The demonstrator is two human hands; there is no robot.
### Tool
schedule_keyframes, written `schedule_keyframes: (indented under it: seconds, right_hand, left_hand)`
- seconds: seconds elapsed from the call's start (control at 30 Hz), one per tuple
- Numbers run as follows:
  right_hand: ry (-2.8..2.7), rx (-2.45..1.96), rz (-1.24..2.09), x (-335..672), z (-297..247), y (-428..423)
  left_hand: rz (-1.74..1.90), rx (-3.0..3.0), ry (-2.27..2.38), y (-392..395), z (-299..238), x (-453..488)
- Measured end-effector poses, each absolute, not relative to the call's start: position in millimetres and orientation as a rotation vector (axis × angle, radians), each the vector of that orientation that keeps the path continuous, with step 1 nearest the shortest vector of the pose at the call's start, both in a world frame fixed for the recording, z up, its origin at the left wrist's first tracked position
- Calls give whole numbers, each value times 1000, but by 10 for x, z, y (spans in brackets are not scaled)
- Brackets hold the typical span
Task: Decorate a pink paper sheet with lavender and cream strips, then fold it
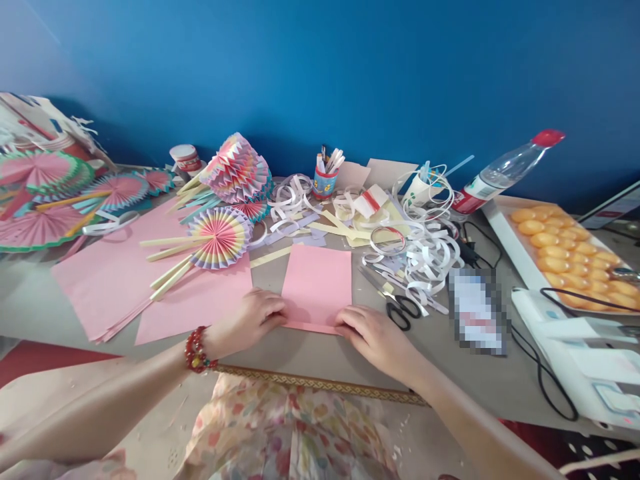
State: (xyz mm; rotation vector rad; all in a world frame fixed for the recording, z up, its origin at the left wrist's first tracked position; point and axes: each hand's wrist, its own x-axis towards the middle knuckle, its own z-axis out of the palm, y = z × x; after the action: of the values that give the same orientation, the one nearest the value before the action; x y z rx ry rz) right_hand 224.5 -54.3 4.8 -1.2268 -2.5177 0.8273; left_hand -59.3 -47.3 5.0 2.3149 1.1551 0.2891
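A pink sheet of paper lies flat on the table in front of me, with a narrow folded strip along its near edge. At the fold's left end, my left hand pinches the edge between thumb and fingers. The near right corner is gripped the same way by my right hand. Black-handled scissors rest just right of the paper. To the left lie larger pink sheets, and on them a pleated paper fan with pale sticks.
Curled white paper strips heap behind the scissors. Behind them stand a pen cup and a tilted plastic bottle. A tray of orange-yellow oval items, a white power strip and cables occupy the right. More paper fans pile at far left.
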Motion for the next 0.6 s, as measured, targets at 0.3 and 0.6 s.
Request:
schedule_keyframes:
  seconds: [0.3,0.6]
  right_hand:
    - [-2497,-1227,832,2262,20,-498]
    - [-2479,-1247,870,2259,35,-470]
  left_hand:
    - [322,2306,1137,-434,65,-606]
    - [313,2304,1119,-388,51,-616]
